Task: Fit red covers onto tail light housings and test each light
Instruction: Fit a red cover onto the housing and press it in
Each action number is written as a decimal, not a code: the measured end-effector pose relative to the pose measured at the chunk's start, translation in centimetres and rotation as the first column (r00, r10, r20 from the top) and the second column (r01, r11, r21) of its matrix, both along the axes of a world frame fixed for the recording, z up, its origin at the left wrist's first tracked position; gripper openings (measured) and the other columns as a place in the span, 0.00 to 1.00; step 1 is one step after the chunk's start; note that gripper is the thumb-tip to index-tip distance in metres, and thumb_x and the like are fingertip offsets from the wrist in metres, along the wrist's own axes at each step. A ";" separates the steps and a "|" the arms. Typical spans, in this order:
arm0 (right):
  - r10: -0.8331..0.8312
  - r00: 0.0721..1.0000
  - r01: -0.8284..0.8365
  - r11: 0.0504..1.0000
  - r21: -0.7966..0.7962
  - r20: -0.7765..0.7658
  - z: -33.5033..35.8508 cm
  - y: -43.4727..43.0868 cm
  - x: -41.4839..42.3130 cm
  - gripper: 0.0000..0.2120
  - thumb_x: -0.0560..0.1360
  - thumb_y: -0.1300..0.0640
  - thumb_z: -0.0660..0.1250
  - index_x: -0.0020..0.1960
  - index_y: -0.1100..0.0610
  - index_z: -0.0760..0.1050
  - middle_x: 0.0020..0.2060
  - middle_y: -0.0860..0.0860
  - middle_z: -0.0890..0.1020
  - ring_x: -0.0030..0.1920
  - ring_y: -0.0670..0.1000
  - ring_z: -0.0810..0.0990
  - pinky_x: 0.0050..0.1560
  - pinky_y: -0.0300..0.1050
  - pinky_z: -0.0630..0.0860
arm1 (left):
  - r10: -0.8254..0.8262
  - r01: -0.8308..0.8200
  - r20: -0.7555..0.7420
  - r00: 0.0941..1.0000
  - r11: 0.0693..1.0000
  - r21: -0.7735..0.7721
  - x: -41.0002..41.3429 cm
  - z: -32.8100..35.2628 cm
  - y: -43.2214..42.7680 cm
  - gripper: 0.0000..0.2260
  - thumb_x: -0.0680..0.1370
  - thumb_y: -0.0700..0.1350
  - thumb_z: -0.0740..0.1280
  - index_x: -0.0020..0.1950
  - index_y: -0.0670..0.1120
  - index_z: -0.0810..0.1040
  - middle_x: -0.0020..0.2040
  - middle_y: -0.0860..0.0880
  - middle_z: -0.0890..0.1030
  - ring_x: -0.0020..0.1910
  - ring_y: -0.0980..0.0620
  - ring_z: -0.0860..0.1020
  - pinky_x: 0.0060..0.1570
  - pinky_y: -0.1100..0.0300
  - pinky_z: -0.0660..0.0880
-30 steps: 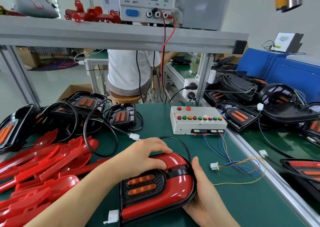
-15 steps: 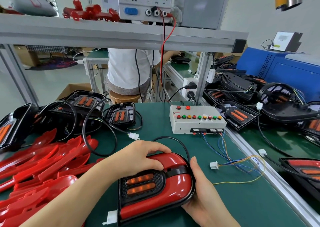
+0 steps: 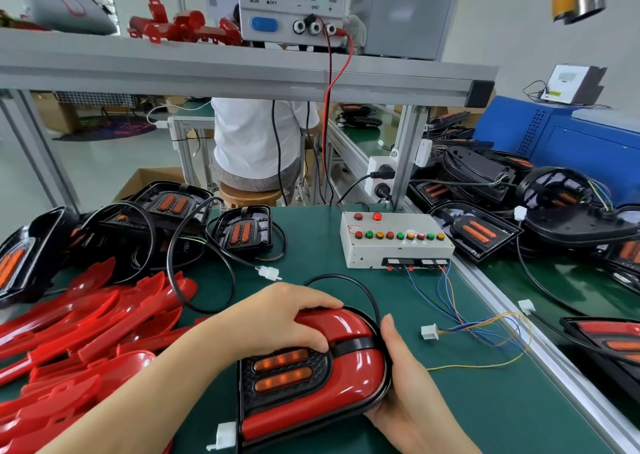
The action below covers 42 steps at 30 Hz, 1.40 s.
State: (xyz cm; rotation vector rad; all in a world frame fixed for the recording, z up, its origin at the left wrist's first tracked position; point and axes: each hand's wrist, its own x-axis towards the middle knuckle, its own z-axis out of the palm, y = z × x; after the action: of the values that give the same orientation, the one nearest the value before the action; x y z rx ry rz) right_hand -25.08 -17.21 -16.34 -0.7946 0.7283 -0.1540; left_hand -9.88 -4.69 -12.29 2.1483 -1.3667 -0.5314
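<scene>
Landmark: the test box (image 3: 394,242), a white case with a row of coloured buttons, is taken as the reference; it is set on the green counter (image 3: 485,401).
Tail light: one tail light housing (image 3: 311,377) is laid flat on the counter in front of the test box, toward the viewer; a red cover (image 3: 349,370) is seated on it, and two orange lenses are shown in its black panel.
Left hand: the left hand (image 3: 277,325) is laid palm-down on the far end of the red cover, fingers curled over its top edge, thumb pressed against the black band.
Right hand: the right hand (image 3: 412,388) is cupped against the housing's right rim, fingers tucked beneath, thumb raised along the edge.
Cable: a black cable (image 3: 360,285) is looped from the housing toward the test box.
Loose connector: a white plug (image 3: 429,332) on coloured wires is left on the counter, in front of the test box and right of the housing, unconnected.
Spare covers: a heap of red covers (image 3: 86,332) is piled left of the housing.
Uncovered housings: black housings (image 3: 239,232) with cables are grouped left of the test box; others (image 3: 478,232) are stacked to its right.
Power supply: a bench supply (image 3: 294,3) is placed on the shelf above the test box, green lamp lit.
</scene>
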 end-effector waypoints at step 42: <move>0.074 0.995 -0.070 0.995 -0.065 0.068 -0.5 0.2 -0.3 0.31 0.61 0.48 0.74 0.61 0.60 0.78 0.51 0.62 0.84 0.44 0.60 0.85 0.41 0.51 0.83 | 0.058 -0.096 0.170 0.984 0.970 0.223 -0.5 -0.3 -2.2 0.17 0.84 0.51 0.49 0.35 0.52 0.63 0.42 0.45 0.73 0.45 0.47 0.73 0.42 0.59 0.63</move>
State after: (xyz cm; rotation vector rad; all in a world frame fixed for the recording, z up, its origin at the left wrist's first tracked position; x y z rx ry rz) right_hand -25.42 -17.04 -16.83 -0.8703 0.6300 -0.1399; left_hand -10.36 -6.88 -12.54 2.4696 -1.3564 -0.5149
